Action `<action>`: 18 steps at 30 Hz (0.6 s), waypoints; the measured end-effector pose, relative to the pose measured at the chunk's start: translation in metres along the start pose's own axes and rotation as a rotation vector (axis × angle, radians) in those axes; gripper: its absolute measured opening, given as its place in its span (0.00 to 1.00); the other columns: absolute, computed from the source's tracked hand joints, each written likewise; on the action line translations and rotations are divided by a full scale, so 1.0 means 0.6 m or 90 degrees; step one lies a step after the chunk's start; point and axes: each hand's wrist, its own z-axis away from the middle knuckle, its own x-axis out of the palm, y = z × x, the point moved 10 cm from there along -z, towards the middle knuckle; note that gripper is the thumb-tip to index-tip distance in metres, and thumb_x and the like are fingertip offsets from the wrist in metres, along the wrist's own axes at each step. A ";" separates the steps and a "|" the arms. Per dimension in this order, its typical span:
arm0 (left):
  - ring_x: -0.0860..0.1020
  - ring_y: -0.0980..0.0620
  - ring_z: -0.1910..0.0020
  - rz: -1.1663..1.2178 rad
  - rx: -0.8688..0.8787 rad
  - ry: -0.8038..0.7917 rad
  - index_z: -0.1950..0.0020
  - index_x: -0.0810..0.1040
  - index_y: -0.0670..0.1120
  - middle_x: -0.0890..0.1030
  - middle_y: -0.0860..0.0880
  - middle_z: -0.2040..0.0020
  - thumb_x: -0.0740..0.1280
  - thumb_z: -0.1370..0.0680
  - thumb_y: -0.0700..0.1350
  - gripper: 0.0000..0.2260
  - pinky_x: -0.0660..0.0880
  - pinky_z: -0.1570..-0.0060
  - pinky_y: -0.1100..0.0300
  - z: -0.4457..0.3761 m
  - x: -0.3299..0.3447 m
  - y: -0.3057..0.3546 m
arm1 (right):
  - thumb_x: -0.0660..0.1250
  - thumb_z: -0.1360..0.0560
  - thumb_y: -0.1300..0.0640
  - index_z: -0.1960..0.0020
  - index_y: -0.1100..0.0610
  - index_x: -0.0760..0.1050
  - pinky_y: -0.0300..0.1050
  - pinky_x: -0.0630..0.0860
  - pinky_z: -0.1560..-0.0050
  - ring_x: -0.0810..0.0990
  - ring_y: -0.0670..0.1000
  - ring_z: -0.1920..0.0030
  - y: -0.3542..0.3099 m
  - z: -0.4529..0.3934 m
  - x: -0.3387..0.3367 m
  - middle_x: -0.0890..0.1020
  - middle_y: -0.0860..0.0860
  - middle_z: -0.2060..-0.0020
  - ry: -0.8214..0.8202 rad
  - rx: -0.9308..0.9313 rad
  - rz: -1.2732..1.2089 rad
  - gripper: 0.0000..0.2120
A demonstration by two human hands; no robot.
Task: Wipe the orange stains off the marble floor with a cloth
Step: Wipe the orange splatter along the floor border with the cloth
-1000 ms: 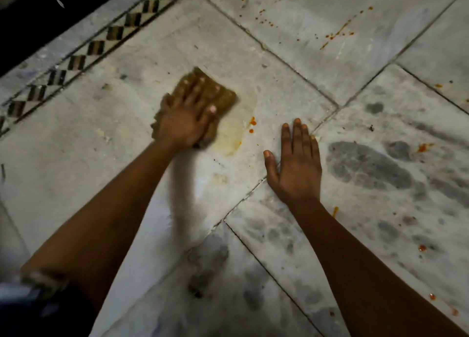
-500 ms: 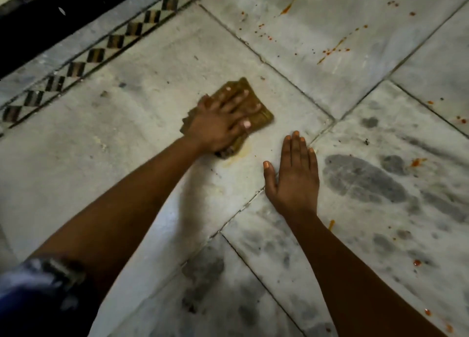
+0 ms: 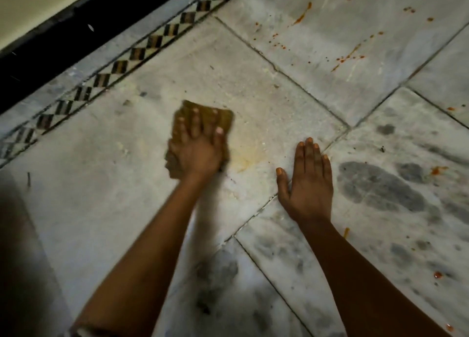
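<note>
Marble floor (image 3: 228, 65): left hand (image 3: 196, 150) presses cloth (image 3: 223, 119), fingers straight; right hand (image 3: 308, 182) flat, fingers together.

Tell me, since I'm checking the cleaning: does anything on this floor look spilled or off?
Yes. Orange splatter still dots the far tile, with more drops on the veined tile at right. A yellowish smear lies beside the cloth under the left hand; the right hand rests flat.

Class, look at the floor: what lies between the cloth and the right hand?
In the head view, a faint yellowish smear on bare marble lies between the cloth and the right hand; nothing else.
</note>
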 end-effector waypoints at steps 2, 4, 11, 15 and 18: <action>0.41 0.46 0.24 -0.027 0.076 -0.021 0.24 0.50 0.61 0.45 0.53 0.22 0.42 0.22 0.61 0.25 0.43 0.32 0.35 0.054 0.040 0.052 | 0.47 0.23 0.43 0.26 0.64 0.58 0.51 0.50 0.27 0.59 0.58 0.26 -0.001 0.002 0.000 0.61 0.61 0.27 0.001 -0.001 0.002 0.33; 0.40 0.46 0.24 -0.022 0.147 -0.051 0.25 0.50 0.63 0.45 0.53 0.22 0.45 0.20 0.60 0.22 0.42 0.33 0.34 0.061 0.058 0.100 | 0.46 0.23 0.44 0.27 0.64 0.59 0.52 0.52 0.27 0.59 0.58 0.26 0.000 0.002 -0.003 0.61 0.61 0.27 0.005 0.002 -0.003 0.33; 0.39 0.44 0.24 0.054 0.063 -0.133 0.24 0.51 0.60 0.44 0.52 0.22 0.45 0.19 0.60 0.23 0.40 0.32 0.32 -0.128 0.026 0.086 | 0.44 0.23 0.44 0.26 0.64 0.58 0.49 0.48 0.27 0.57 0.57 0.26 0.007 0.002 -0.004 0.60 0.60 0.26 0.010 0.005 -0.022 0.32; 0.39 0.41 0.24 -0.054 0.228 -0.152 0.24 0.48 0.59 0.43 0.51 0.22 0.44 0.20 0.61 0.24 0.40 0.32 0.33 -0.038 0.055 0.154 | 0.44 0.22 0.45 0.27 0.64 0.61 0.49 0.51 0.27 0.60 0.57 0.26 0.008 -0.002 -0.008 0.63 0.60 0.27 0.019 0.016 -0.061 0.31; 0.44 0.41 0.24 -0.112 0.414 -0.107 0.25 0.49 0.63 0.47 0.53 0.22 0.41 0.23 0.63 0.25 0.43 0.32 0.35 0.105 0.076 0.156 | 0.44 0.22 0.47 0.28 0.64 0.62 0.51 0.54 0.27 0.61 0.57 0.27 0.011 -0.001 -0.016 0.64 0.60 0.28 0.037 0.026 -0.098 0.30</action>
